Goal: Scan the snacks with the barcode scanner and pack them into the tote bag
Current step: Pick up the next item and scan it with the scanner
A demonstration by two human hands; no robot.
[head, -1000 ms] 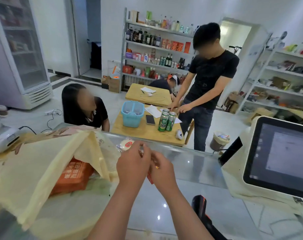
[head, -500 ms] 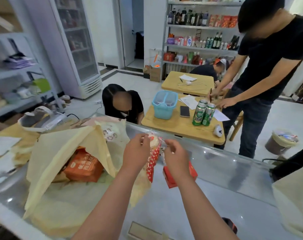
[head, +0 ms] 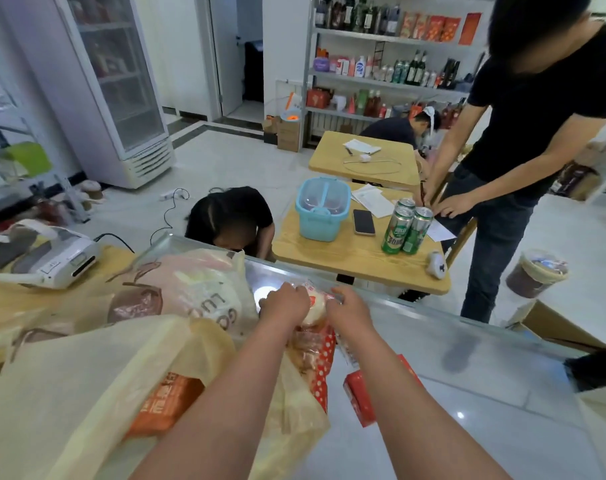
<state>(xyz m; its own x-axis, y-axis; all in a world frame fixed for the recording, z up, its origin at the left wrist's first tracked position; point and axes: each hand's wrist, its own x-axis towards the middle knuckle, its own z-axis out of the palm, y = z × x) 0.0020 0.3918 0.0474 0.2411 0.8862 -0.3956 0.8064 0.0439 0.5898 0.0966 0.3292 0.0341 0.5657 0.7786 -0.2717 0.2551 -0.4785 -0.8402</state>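
Observation:
A clear snack packet with red polka-dot edging (head: 316,344) hangs upright between my hands over the glass counter. My left hand (head: 284,305) grips its top on the left and my right hand (head: 350,310) grips it on the right. The cream tote bag (head: 86,382) lies open just to the left, with an orange snack pack (head: 168,401) inside it. A red box (head: 360,396) rests on the counter under my right forearm. No barcode scanner shows in this view.
A second printed bag (head: 190,289) lies behind the tote. A white receipt printer (head: 57,258) sits at the left. Beyond the counter are a crouching person (head: 230,216), a wooden table (head: 346,254) with green cans (head: 407,230) and a standing person (head: 523,133).
The view has swung left and down, so the screen at the right has left the frame. My hands lifted the snack packet up and toward the tote bag's opening.

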